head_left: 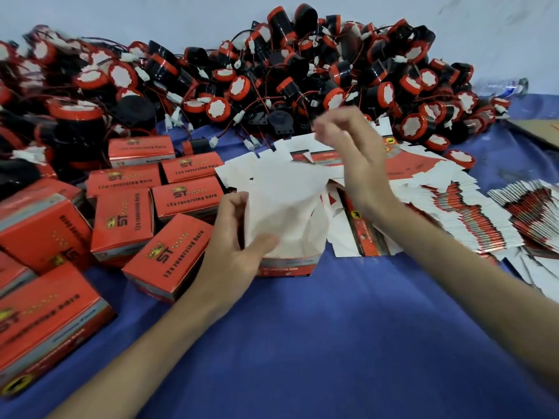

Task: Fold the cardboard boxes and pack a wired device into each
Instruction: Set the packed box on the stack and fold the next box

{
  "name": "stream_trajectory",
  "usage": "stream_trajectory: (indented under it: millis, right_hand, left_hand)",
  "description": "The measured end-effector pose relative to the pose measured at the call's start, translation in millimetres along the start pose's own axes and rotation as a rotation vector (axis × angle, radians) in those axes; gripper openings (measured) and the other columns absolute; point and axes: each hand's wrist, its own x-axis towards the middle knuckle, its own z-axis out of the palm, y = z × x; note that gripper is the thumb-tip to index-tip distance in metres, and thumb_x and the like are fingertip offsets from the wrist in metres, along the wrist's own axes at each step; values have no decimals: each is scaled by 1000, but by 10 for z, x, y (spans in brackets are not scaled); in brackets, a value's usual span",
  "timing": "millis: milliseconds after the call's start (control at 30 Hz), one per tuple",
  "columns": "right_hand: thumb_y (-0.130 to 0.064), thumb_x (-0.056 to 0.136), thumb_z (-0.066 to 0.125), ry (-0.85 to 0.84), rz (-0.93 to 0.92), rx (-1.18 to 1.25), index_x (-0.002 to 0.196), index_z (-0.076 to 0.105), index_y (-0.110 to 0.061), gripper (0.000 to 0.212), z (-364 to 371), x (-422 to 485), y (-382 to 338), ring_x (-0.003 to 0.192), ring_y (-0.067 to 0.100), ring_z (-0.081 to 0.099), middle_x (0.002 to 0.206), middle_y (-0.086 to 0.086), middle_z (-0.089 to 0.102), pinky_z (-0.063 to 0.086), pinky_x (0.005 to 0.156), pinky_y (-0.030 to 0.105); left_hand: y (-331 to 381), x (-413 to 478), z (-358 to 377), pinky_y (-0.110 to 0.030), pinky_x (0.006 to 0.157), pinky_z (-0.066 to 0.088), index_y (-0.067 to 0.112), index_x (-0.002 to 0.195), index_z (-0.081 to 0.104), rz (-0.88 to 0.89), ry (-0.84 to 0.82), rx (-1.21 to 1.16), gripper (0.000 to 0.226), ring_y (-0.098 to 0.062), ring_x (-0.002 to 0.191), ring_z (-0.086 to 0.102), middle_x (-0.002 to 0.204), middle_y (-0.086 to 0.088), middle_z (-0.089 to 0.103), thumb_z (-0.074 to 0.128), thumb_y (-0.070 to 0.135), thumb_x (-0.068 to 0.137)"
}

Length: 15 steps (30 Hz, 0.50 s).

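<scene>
A half-folded cardboard box stands on the blue cloth at centre, its white inside facing me and a red printed strip along its bottom edge. My left hand grips its left wall, thumb on the inside face and fingers curled round the edge. My right hand is raised above the box's far side, blurred, its fingers curled; whether they pinch a flap I cannot tell. A big heap of red-and-black wired devices lies behind.
Several closed red boxes crowd the left side. Flat unfolded box blanks fan out in stacks on the right and behind the box. A plastic bottle lies far right. Blue cloth covers the near table.
</scene>
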Motion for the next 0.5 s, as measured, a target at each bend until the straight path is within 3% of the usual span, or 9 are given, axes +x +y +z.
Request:
stream_trajectory:
  millis: [67,133,200,267,367,433,500]
  right_hand:
    - [-18,93,51,-90,183,-165,105,61,-6,19,189,502,255,102,25,58,103,7,60,47,89,29]
    - [-24,93,56,-224,309,-421,127,52,-7,39,405,945,580,122,28,48,130,15,49,35,94,20]
    - [-33,92,59,-372,451,-541,148,28,-9,68,611,1212,850,140,34,25,153,18,21,24,109,28]
    - [-44,90,60,-508,536,-674,154,11,-16,85,779,1319,1071,145,36,10,160,15,6,17,116,42]
    - [-52,86,61,-481,480,-900,147,28,-23,76,975,1282,1255,141,37,17,153,11,27,20,110,49]
    - [-42,82,67,-373,396,-882,133,43,-21,60,1047,1248,1254,131,38,27,142,9,36,29,102,47]
    - [-31,80,73,-366,358,-794,118,47,-18,48,1003,1218,1229,119,35,36,133,10,37,35,90,40]
  left_hand:
    - [-11,9,5,-8,70,44,26,99,42,0,14,18,34,12,84,55,100,11,56,52,13,70]
    - [-28,26,13,-7,71,43,28,101,42,-8,7,52,33,12,86,54,99,16,56,49,13,72]
    - [-43,43,11,-7,72,42,30,103,44,-14,5,88,34,9,90,55,97,23,59,49,16,72]
    - [-58,44,4,-11,75,43,30,105,46,-9,6,117,34,5,93,56,99,22,60,50,19,74]
    - [-64,43,-5,-19,82,45,32,108,46,-11,-2,155,33,-3,102,56,106,17,60,51,24,76]
    - [-62,56,-6,-20,85,47,34,108,47,-9,3,157,32,-2,102,56,105,19,61,52,25,77]
    - [-56,63,-2,-19,85,48,37,107,46,-18,0,152,31,3,101,57,107,25,60,52,25,78]
